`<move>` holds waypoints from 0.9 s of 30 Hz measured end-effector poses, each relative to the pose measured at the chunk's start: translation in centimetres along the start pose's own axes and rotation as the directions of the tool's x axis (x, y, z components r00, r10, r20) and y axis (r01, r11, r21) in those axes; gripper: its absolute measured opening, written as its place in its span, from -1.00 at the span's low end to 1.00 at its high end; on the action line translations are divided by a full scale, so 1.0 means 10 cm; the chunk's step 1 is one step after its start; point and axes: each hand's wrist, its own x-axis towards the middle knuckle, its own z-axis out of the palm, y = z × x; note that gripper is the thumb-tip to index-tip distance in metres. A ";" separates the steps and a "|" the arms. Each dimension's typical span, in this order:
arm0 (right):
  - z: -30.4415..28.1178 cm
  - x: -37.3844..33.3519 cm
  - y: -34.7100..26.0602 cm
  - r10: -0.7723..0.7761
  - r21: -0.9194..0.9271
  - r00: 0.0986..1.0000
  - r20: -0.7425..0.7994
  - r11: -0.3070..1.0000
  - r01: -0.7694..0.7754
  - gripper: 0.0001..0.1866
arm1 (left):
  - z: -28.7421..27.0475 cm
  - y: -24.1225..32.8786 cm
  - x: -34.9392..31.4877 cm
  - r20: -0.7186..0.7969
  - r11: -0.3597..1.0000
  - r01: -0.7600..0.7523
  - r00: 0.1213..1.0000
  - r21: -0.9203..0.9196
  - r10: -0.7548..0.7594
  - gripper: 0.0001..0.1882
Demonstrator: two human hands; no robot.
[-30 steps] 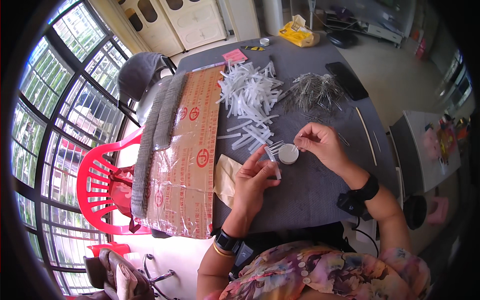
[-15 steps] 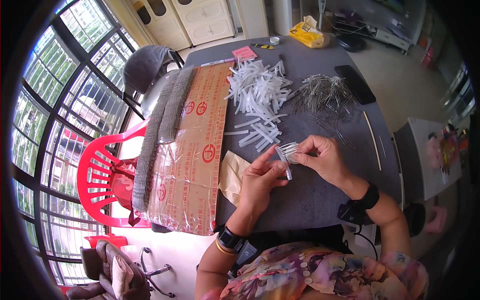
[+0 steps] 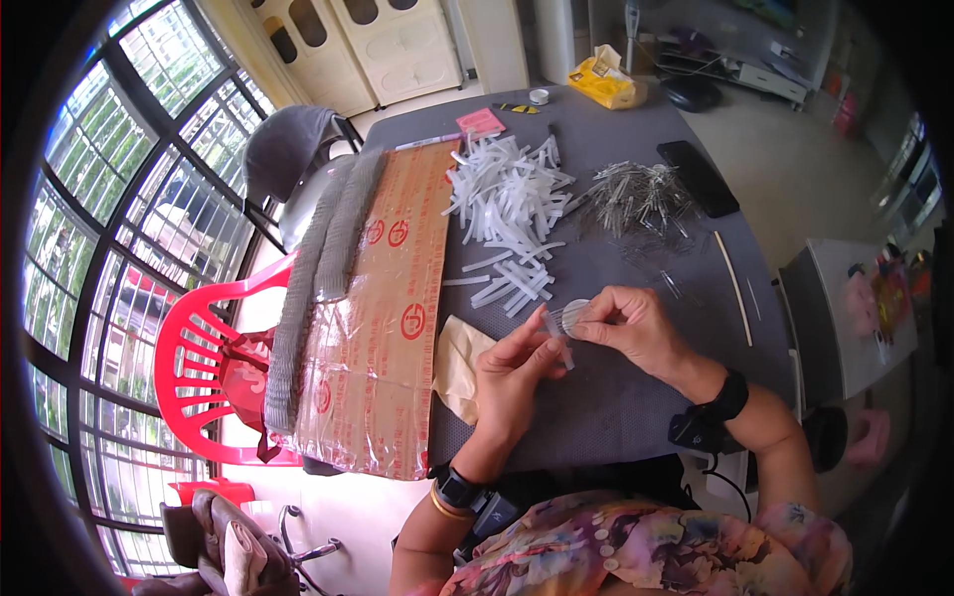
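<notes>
- Thumb and fingers of the left hand [image 3: 510, 377] are closed on a white strip [image 3: 556, 330], held slanting, one end projecting beyond the thumb; this grip presumably steadies the strip while leaving its side accessible.
- Right hand [image 3: 636, 328]: thumb and forefinger pinched together just beside the strip, apparently for fine control; whether a wire lies between them cannot be told.
- Pale disc [image 3: 574, 316]: seen at the right fingertips, with fine lines across it; whether it is touched is unclear.
- Loose strips [image 3: 512, 286]: spread beyond the left hand, probably for easy picking.
- Strip pile [image 3: 507, 189]: heaped farther off, beside the loose strips, likely as the larger supply.
- Wire heap [image 3: 641, 199]: on the right hand's side, apart from most of the strips, perhaps to avoid mixing.
- Wooden stick [image 3: 733, 288]: right of the wires, on the grey table [image 3: 616, 427].
- Film-covered cardboard [image 3: 388, 328]: at left, bearing grey ribbed bundles [image 3: 316, 298] laid lengthwise, seemingly to keep them orderly.
</notes>
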 end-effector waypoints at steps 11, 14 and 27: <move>-0.96 0.15 -0.25 -0.016 -0.721 0.999 -0.052 0.693 -0.026 -0.75 | 0.05 0.07 0.01 -0.009 0.996 0.027 1.000 0.081 -0.027 -0.60; -1.18 0.14 -0.12 0.036 -0.840 0.993 -0.109 0.531 -0.111 -0.76 | 0.04 0.05 0.01 0.010 0.994 0.031 0.999 0.101 -0.032 -0.56; -0.97 0.23 -0.13 -0.221 -0.730 0.974 -0.054 0.674 0.113 -0.90 | 0.05 0.08 -0.02 -0.018 0.993 0.059 0.998 0.100 -0.057 -0.54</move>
